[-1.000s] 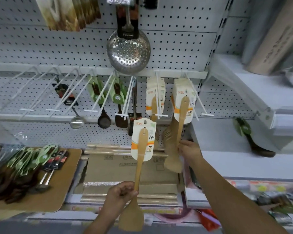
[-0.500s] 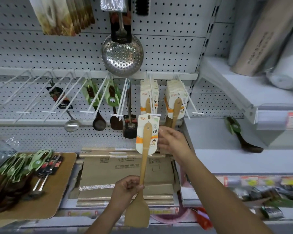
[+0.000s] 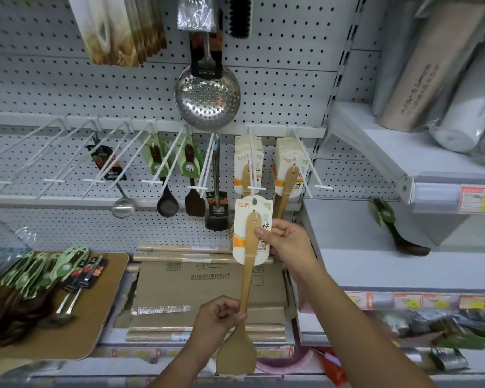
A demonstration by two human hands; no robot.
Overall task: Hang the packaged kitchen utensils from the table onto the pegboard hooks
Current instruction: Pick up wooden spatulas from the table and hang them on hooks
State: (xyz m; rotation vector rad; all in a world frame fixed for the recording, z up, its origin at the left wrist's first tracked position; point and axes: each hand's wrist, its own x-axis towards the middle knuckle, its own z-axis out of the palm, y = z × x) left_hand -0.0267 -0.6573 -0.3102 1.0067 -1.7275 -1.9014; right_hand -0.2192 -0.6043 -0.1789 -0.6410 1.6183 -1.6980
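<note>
Head view: both hands' grip on carded wooden spatula point(image 3: 249, 264), card edge just under hook tip point(image 3: 256, 188)

Even, cool, fairly bright light, seems to come from overhead; no hard shadows, just soft ones under the hooks point(image 3: 256, 163) on the pegboard point(image 3: 277, 88). Glare on the steel skimmer point(image 3: 207, 98) and a foil strip point(image 3: 163, 309) on the box. Center is sharp: card print on the spatula point(image 3: 249, 247) readable. Wide-angle distortion bends the shelf point(image 3: 403, 264) at right and the rails at left. Edges go soft, esp. bottom right w/ smeared packets point(image 3: 445, 326), and far left utensils point(image 3: 25, 289) are blurred. Slight vignetting at corners.
</note>
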